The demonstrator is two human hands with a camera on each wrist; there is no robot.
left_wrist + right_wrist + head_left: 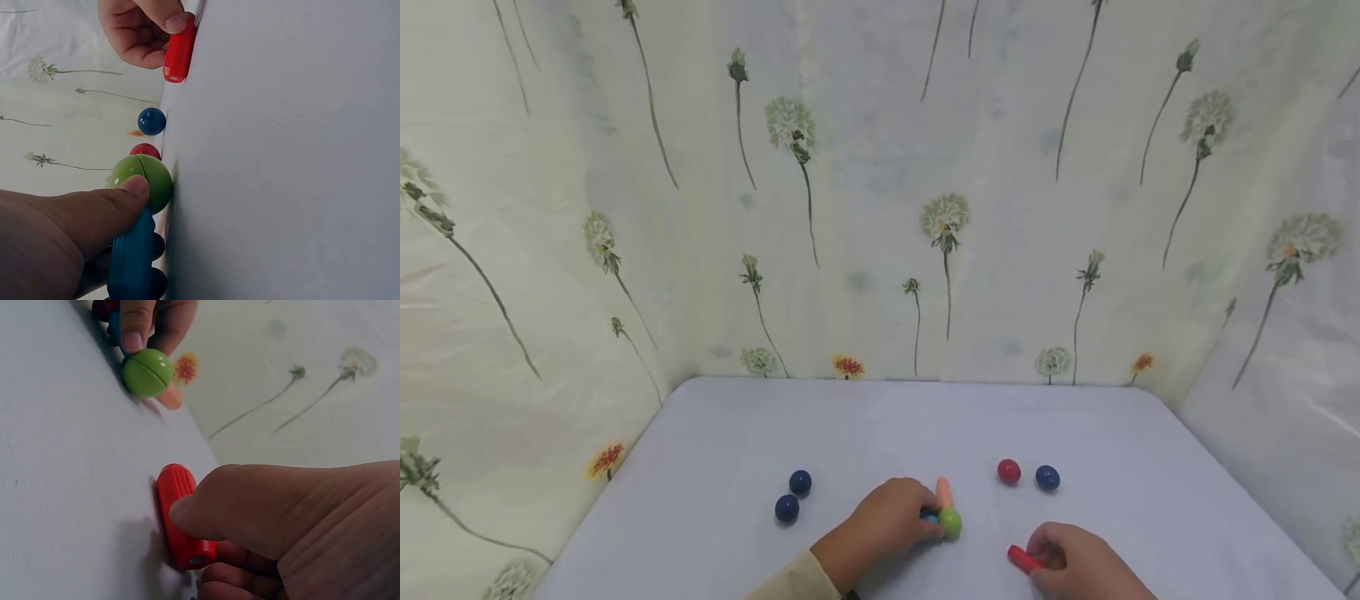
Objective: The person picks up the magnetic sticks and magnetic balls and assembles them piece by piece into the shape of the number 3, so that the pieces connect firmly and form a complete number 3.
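Note:
My left hand [889,518] grips a ribbed blue rod [132,259] low over the white table, its thumb tip at the join with a glossy green ball [951,523]. A peach rod [943,492] extends from behind the ball; whether it is fastened there I cannot tell. To the right, my right hand [1078,560] pinches a short red rod [178,506] between thumb and fingers. The red rod lies close to the tabletop, and a small metallic spot marks its end in the right wrist view. Part of the blue rod is hidden by my left fingers.
Beyond the right hand sit a red ball [1009,472] and a blue ball [1047,477], side by side. Two dark blue balls, one nearer [787,509] and one farther [801,482], lie left of my left hand. A dandelion-print curtain [865,208] surrounds the white table [730,425].

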